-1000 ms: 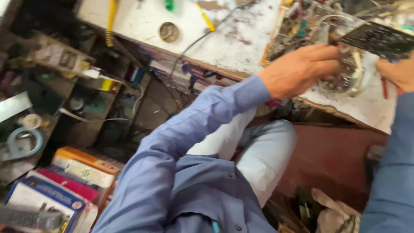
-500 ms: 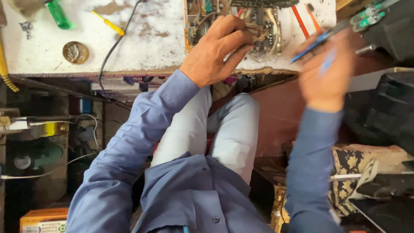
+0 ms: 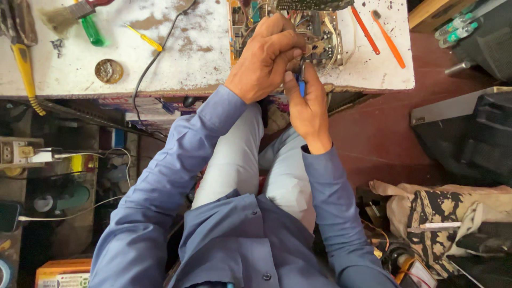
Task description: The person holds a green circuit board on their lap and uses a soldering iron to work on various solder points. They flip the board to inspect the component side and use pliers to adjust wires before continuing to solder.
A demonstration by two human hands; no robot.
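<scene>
Left hand: the left hand point(image 3: 266, 56) lies knuckles-up on the circuit board point(image 3: 320, 32), fingers curled and pressed onto its near edge.
Right hand: the right hand point(image 3: 308, 104) is closed round a small blue-handled tool point(image 3: 301, 80), thumb along the grip, touching the left hand at its 5 o'clock.
Tool axis: its long axis runs from 6 to 12 o'clock, dark tip pointing up into the board; what the tip meets I cannot tell.
Board: at 12 o'clock on the white workbench point(image 3: 202, 58), crowded with wires and parts, partly covered by the hands.
Orange tools: two orange tools point(image 3: 378, 32) lie side by side at 1 o'clock, slanting from upper left to lower right.
Left bench: a black cable point(image 3: 154, 58), round tin point(image 3: 109, 70), yellow screwdriver point(image 3: 143, 37) and green-handled screwdriver point(image 3: 92, 29) at 10 to 11 o'clock.
Packages: an orange carton point(image 3: 63, 273) sits at 8 o'clock, bottom left corner.
Edges: the bench's near edge runs just under both wrists; bare white top lies between cable and board.
Floor: a red floor point(image 3: 373, 138) lies open at 3 o'clock; a patterned bag point(image 3: 442, 213) at 4 o'clock.
</scene>
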